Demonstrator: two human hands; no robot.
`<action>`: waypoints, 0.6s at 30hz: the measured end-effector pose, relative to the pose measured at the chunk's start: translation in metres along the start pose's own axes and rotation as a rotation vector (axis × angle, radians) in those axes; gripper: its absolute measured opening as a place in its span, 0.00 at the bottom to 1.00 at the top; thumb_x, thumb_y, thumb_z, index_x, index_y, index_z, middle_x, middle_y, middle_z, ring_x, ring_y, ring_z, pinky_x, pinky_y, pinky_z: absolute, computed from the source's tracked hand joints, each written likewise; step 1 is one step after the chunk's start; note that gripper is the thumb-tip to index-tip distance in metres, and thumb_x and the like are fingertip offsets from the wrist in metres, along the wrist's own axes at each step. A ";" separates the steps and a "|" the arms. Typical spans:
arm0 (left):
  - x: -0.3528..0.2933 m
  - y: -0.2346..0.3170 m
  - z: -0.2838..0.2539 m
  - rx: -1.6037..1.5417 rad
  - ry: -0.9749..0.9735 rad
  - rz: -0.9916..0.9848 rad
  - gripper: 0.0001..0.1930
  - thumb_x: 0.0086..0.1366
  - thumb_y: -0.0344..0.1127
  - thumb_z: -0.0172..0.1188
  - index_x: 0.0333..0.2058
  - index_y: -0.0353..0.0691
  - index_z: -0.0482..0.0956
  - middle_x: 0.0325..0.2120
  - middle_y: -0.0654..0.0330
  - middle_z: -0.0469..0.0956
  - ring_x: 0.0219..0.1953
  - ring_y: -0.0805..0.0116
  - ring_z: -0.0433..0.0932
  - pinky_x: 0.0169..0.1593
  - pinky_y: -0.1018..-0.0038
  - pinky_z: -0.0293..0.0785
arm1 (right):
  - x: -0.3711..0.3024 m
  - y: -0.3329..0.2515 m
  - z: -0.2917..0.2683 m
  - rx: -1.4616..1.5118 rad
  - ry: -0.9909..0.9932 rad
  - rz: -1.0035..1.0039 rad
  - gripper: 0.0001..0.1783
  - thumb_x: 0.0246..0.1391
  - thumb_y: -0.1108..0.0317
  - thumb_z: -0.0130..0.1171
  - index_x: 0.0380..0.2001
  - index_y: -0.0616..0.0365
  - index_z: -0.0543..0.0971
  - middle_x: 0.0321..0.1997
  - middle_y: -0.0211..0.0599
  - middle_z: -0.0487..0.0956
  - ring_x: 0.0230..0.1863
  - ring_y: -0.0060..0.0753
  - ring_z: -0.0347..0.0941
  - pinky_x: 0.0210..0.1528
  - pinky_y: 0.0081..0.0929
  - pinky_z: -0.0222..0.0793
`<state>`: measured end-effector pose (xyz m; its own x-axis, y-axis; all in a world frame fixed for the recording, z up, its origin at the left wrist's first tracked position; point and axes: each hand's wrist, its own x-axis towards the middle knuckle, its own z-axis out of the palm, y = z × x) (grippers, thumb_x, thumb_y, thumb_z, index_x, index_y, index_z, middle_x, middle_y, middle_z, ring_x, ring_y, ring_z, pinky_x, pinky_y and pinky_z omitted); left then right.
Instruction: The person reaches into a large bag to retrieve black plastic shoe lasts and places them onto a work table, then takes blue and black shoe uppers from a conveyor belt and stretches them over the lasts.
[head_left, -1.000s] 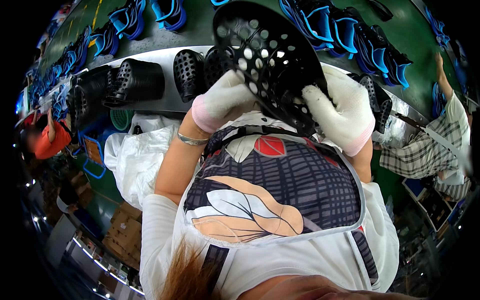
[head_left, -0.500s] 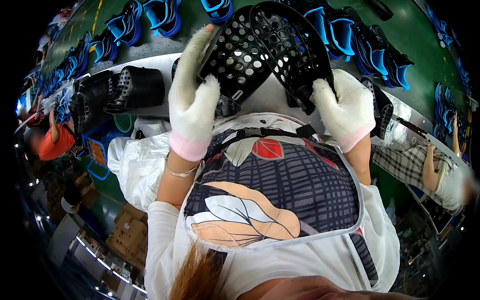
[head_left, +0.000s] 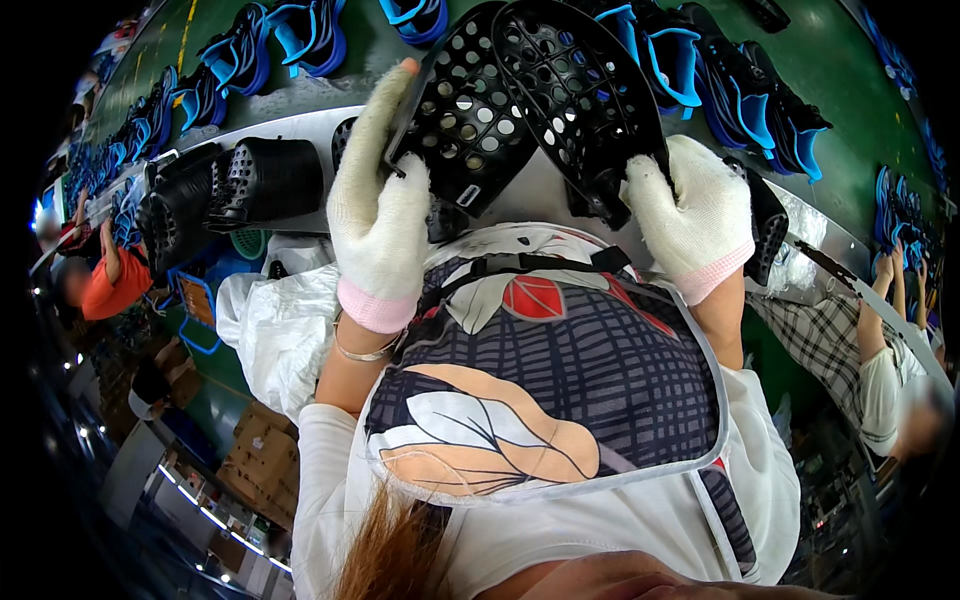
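In front of me are two black perforated, shoe-shaped plastic shells, their far ends crossing. My left hand, in a white knit glove with a pink cuff, grips the left shell by its outer edge. Its thumb lies near the shell's close end, and one bare fingertip shows at the far end. Gloved the same way, my right hand is closed round the close end of the right shell. That shell overlaps the left one. The fingers behind both shells are mostly hidden.
Several similar black shells stand on the pale bench to the left; another black shell is beyond my right wrist. Rows of black-and-blue shoes line the green surface ahead. Co-workers are at both sides.
My left hand has shifted slightly left with its shell. The right hand has barely moved. A co-worker at the far right has moved their arms toward the shoes there.
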<state>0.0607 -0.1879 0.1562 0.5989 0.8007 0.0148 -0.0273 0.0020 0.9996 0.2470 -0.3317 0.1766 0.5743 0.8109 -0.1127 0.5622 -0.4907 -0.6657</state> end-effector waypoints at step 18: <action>-0.009 0.016 -0.001 -0.453 0.128 -0.251 0.28 0.61 0.20 0.42 0.62 0.26 0.60 0.61 0.48 0.64 0.61 0.64 0.66 0.66 0.69 0.59 | 0.003 0.027 0.012 0.257 0.111 0.222 0.13 0.53 0.63 0.56 0.25 0.64 0.78 0.21 0.41 0.77 0.23 0.36 0.74 0.31 0.30 0.68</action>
<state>0.0538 -0.1949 0.1722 0.5299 0.8088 -0.2551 -0.2551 0.4389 0.8616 0.2566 -0.3388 0.1491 0.7350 0.6467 -0.2040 0.2563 -0.5435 -0.7993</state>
